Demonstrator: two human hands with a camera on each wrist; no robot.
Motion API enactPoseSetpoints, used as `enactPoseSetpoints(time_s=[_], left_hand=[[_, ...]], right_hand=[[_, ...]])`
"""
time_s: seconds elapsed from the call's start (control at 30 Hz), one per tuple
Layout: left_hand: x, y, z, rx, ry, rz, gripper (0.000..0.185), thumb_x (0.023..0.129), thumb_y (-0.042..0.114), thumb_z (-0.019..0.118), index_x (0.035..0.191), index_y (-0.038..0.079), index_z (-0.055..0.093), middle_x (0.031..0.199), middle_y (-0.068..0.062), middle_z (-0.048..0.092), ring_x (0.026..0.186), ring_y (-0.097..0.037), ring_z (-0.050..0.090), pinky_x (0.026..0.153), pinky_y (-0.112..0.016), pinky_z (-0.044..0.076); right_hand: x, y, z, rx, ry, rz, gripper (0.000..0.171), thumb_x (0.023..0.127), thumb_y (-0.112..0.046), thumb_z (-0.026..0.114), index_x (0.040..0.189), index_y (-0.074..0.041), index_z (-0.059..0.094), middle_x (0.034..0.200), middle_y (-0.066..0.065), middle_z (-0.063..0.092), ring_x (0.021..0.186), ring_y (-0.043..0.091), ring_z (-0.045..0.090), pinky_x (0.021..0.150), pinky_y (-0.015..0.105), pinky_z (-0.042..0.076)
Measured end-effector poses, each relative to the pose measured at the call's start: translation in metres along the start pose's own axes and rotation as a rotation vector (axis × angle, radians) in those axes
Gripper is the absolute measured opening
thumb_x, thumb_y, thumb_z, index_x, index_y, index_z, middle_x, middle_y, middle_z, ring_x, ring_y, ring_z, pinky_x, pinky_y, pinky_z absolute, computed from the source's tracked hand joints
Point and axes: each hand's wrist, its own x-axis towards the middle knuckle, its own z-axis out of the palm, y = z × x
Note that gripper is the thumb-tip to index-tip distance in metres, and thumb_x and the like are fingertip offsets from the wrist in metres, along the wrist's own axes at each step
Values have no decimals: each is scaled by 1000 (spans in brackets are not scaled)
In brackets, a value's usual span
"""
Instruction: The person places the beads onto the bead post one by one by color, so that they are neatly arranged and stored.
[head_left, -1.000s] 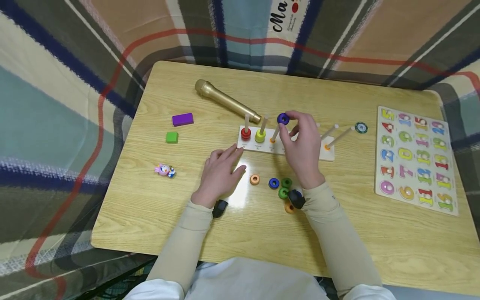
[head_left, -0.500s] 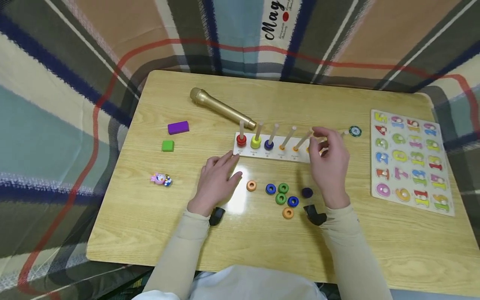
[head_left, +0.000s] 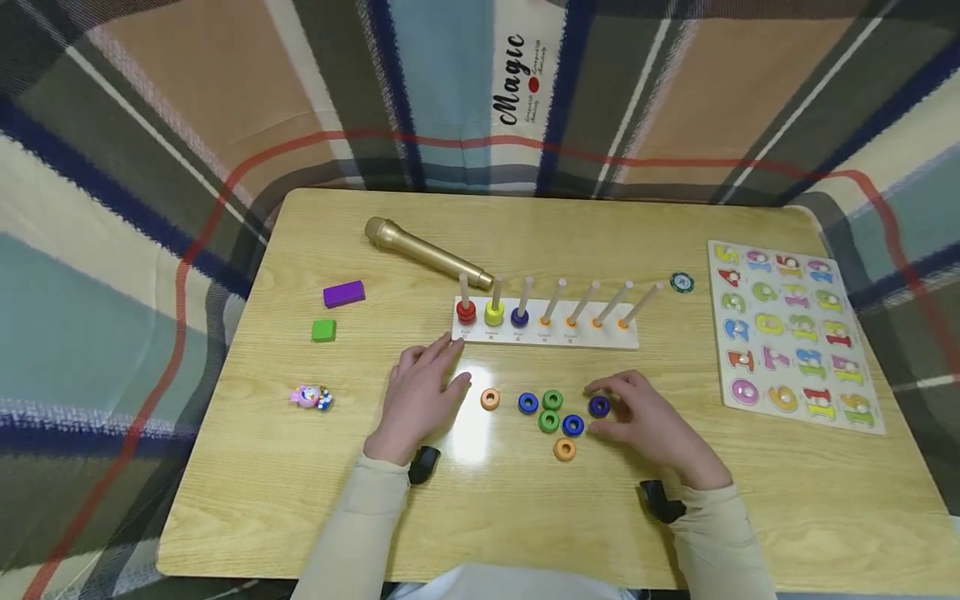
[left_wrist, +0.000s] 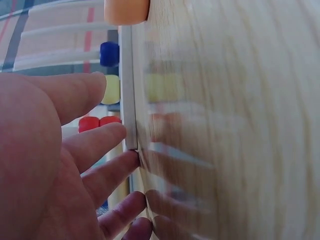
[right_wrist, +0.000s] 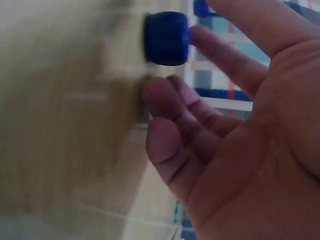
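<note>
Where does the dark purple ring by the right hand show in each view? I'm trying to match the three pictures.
Head: the dark purple ring lies on the table, at the fingertips of the right hand.
Left wrist: not in it.
Right wrist: the ring sits upper centre, just beyond the fingers.
Shared landmark: the white peg board, whose edge shows in the left wrist view.

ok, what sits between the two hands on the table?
Head view: between the left hand and right hand lie loose rings: an orange ring, a blue ring and two green rings.
</note>
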Motion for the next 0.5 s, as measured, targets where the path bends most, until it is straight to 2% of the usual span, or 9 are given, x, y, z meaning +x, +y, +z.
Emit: enactPoseSetpoints(time_s=[0.07, 0.2, 0.33, 0.5], left_hand=[[0, 0, 1, 4, -1, -1, 57, 103, 45, 56, 156, 26, 45, 166, 2, 36, 142, -36, 36, 115, -57, 32], [-2, -1, 2, 9, -8, -9, 57, 103, 45, 55, 156, 26, 44, 166, 3, 36, 143, -35, 36, 115, -57, 32], [-1, -2, 2, 14, -8, -6, 57, 103, 45, 54, 156, 26, 44, 167, 4, 35, 143, -35, 35, 114, -56, 32], [0, -1, 3, 21, -6, 0, 58, 103, 45, 55, 156, 26, 44, 167, 3, 35, 143, -35, 35, 113, -56, 33]], right_hand=[[-2, 2, 3, -10, 1, -18, 35, 88, -19, 80, 121, -16, 69, 117, 7, 59, 98, 19, 56, 87, 37, 48], [-2, 1, 5, -28, 82, -24, 29, 88, -11, 79, 115, -12, 70, 107, 4, 64, 87, 14, 55, 75, 28, 47], [4, -6, -1, -8, 252, -31, 33, 88, -10, 80, 118, -7, 66, 105, 8, 67, 81, 13, 57, 69, 23, 47], [20, -28, -13, 38, 482, -132, 32, 88, -9, 80, 117, -6, 67, 103, 9, 67, 78, 13, 57, 61, 18, 43]])
